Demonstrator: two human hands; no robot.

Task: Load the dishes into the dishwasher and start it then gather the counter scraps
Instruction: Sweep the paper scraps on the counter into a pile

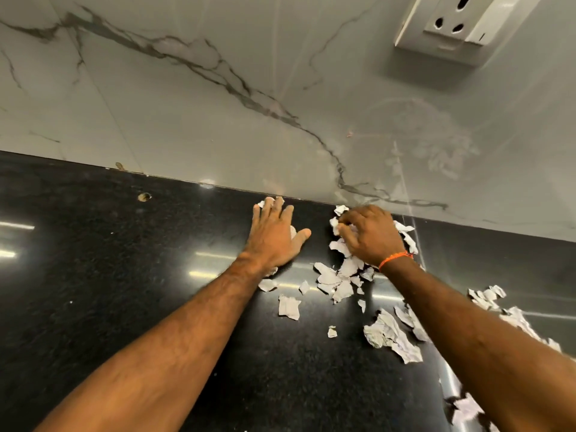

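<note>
On the black counter against the marble wall, the left hand presses flat with straight, spread fingers on a few torn paper scraps, while the right hand, apart from it, curls its fingers around a bunch of scraps near the wall.

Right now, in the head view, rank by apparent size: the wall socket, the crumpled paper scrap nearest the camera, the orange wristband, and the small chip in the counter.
1. wall socket, cut off by the frame edge
2. crumpled paper scrap
3 and 4. orange wristband and counter chip: too close to rank.
</note>
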